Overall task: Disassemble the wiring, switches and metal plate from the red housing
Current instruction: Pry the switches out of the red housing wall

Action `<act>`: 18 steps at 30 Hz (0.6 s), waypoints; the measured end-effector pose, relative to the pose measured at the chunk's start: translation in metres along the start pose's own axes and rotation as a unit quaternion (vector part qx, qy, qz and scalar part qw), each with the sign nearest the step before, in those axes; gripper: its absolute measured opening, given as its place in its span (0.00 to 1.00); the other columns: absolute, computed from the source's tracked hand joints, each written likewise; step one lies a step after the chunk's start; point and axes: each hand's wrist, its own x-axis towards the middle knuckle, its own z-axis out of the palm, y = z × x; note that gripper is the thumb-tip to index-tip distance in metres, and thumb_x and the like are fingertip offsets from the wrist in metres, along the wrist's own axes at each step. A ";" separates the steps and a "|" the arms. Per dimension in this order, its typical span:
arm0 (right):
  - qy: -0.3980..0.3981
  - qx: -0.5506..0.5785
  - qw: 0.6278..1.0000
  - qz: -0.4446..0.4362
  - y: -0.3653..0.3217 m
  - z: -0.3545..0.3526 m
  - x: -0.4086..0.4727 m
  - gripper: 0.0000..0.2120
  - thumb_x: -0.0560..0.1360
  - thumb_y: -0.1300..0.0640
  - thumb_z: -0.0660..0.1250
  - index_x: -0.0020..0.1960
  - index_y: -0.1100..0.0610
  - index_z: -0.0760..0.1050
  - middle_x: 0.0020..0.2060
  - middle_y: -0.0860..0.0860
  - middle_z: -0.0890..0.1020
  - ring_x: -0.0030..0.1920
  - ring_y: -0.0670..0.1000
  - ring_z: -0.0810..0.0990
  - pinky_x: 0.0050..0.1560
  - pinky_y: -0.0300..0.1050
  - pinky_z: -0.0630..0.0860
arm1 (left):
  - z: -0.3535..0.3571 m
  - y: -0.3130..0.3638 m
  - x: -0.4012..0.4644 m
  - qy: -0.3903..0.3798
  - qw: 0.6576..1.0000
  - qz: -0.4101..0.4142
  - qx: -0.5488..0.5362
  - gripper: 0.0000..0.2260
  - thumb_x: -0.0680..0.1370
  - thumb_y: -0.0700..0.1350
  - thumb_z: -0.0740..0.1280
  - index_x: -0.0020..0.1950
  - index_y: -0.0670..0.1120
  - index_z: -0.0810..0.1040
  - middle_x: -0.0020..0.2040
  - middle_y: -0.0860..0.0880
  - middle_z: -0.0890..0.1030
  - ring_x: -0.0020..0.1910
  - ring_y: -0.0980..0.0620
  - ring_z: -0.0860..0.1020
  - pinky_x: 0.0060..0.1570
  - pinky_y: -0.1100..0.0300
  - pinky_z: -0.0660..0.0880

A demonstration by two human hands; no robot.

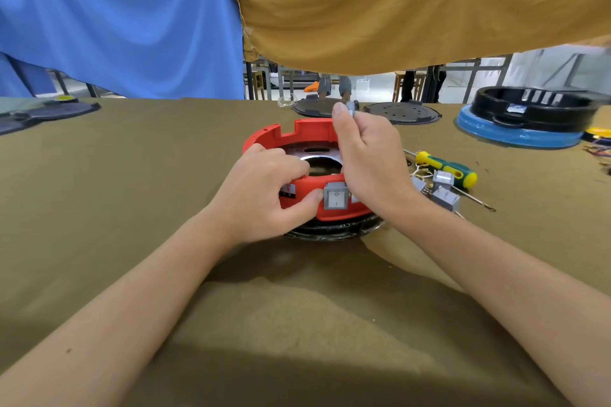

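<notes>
Olive cloth covers the desk [132, 208], and the red housing [330, 205] sits mid-desk on a black ring [330, 229]. The left hand [264, 191] grips its near wall beside a grey switch [336, 199]. The right hand [367, 155] pinches a small grey part [351, 108], possibly a switch. A screwdriver [444, 168] and loose switches [444, 190] lie to the right. Blue drape [115, 16] and tan drape [413, 0] hang behind the far edge.
</notes>
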 end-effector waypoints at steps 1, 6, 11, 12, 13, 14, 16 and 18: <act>0.014 0.019 1.000 -0.003 0.000 -0.002 0.000 0.29 0.85 0.49 0.53 0.36 0.71 0.69 0.28 0.64 0.71 0.29 0.63 0.70 0.33 0.59 0.70 | 0.000 0.000 0.000 0.001 1.000 -0.001 0.002 0.16 0.75 0.55 0.60 0.32 0.48 0.65 0.27 0.55 0.66 0.29 0.55 0.65 0.37 0.52 0.67; 0.060 0.058 0.996 -0.038 -0.001 -0.008 0.001 0.28 0.85 0.51 0.55 0.34 0.71 0.69 0.28 0.67 0.71 0.30 0.64 0.70 0.31 0.56 0.67 | -0.001 -0.001 0.000 -0.001 1.000 0.000 0.007 0.16 0.76 0.56 0.60 0.33 0.48 0.64 0.28 0.56 0.65 0.29 0.56 0.65 0.38 0.53 0.67; 0.098 0.051 0.991 -0.072 -0.003 0.005 -0.013 0.24 0.84 0.53 0.57 0.32 0.64 0.67 0.25 0.59 0.70 0.27 0.57 0.68 0.27 0.53 0.65 | 0.000 -0.001 0.000 0.004 1.000 0.008 0.000 0.15 0.76 0.56 0.61 0.33 0.51 0.63 0.28 0.60 0.64 0.29 0.59 0.65 0.37 0.56 0.66; 0.101 0.050 0.992 -0.061 -0.003 0.008 -0.013 0.24 0.84 0.53 0.57 0.32 0.64 0.67 0.25 0.58 0.70 0.27 0.56 0.67 0.27 0.53 0.65 | 0.000 -0.001 0.000 0.005 1.000 0.006 0.001 0.15 0.75 0.55 0.61 0.33 0.50 0.64 0.28 0.59 0.65 0.29 0.58 0.66 0.37 0.56 0.66; 0.103 0.049 0.992 -0.044 -0.003 0.010 -0.013 0.24 0.84 0.53 0.57 0.32 0.62 0.66 0.25 0.56 0.68 0.27 0.55 0.65 0.28 0.52 0.64 | 0.000 -0.001 0.000 0.005 1.000 0.003 0.002 0.16 0.75 0.55 0.61 0.32 0.49 0.65 0.27 0.58 0.66 0.29 0.56 0.67 0.37 0.55 0.66; 0.102 0.046 0.993 -0.025 -0.002 0.010 -0.012 0.24 0.85 0.52 0.56 0.31 0.59 0.64 0.25 0.54 0.67 0.27 0.52 0.64 0.29 0.51 0.63 | 0.000 -0.001 0.000 0.003 1.000 0.000 0.003 0.16 0.75 0.55 0.61 0.32 0.48 0.66 0.27 0.55 0.67 0.29 0.54 0.67 0.37 0.54 0.67; 0.084 0.029 0.996 0.002 -0.002 0.010 -0.009 0.24 0.85 0.51 0.55 0.30 0.55 0.61 0.25 0.51 0.65 0.27 0.49 0.62 0.30 0.50 0.61 | 0.000 -0.001 0.000 0.002 1.000 -0.003 0.004 0.17 0.75 0.56 0.60 0.32 0.47 0.67 0.27 0.54 0.68 0.29 0.53 0.67 0.38 0.54 0.67; 0.060 0.015 0.998 0.016 -0.001 0.009 -0.004 0.25 0.85 0.50 0.55 0.29 0.53 0.60 0.23 0.48 0.64 0.26 0.47 0.61 0.29 0.48 0.59 | 0.000 0.000 0.000 0.000 1.000 -0.003 0.005 0.16 0.75 0.56 0.60 0.32 0.47 0.67 0.27 0.54 0.69 0.29 0.54 0.67 0.38 0.55 0.66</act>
